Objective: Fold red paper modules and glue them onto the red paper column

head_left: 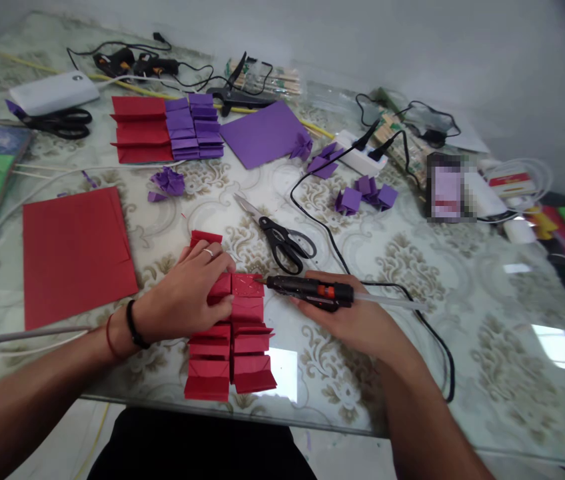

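My left hand [190, 293] presses down on a folded red paper piece [235, 333], a pleated strip lying near the table's front edge; its fingers curl over the upper folds. My right hand [350, 320] grips a black glue gun [310, 291] with a clear glue stick sticking out of its back. The gun's nozzle touches the top fold of the red piece, just right of my left fingers. A black cord runs from the gun over the glass table [487, 320].
Black scissors [282, 240] lie just behind the glue gun. A flat red sheet [75, 253] sits to the left. Further back are red and purple pleated pieces [167, 130], a purple sheet [265, 133], small purple folded bits [365, 193], another glue gun [135, 65] and a power strip [362, 150].
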`<state>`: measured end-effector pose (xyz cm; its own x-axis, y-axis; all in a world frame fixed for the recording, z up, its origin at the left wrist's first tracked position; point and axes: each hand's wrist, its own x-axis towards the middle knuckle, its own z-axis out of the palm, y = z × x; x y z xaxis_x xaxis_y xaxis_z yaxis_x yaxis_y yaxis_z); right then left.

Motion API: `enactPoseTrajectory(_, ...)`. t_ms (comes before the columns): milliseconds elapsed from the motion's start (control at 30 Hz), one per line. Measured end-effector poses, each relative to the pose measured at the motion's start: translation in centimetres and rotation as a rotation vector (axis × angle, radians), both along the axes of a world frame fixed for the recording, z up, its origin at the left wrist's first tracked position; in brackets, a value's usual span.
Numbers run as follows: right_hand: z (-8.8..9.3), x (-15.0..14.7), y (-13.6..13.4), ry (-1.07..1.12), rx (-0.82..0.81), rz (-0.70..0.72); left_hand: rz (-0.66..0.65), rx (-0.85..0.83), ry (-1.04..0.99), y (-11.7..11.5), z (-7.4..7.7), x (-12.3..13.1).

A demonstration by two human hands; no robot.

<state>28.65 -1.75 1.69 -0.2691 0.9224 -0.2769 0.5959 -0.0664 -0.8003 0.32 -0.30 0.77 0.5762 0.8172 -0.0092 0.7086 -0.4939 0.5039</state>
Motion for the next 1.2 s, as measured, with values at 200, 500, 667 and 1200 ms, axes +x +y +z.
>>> enactPoseTrajectory(200, 0.0, -0.3, -0.2, 0.014, 0.020, -0.006, -0.004, 0.005, -0.008, 0.0, 0.0, 0.0)
enactPoseTrajectory(500, 0.7, -1.6, -0.5, 0.006, 0.097, 0.010, 0.002, 0.028, -0.011, 0.0, -0.1, -0.1)
enactPoseTrajectory(667, 0.1, -1.3, -0.8, -0.035, 0.168, -0.044, -0.004, 0.034, -0.003, 0.1, -0.2, -0.1)
enactPoseTrajectory(1200, 0.0, -1.4, -0.8, -0.018, 0.132, 0.003, -0.012, 0.022, 0.004, 0.1, 0.0, -0.1)
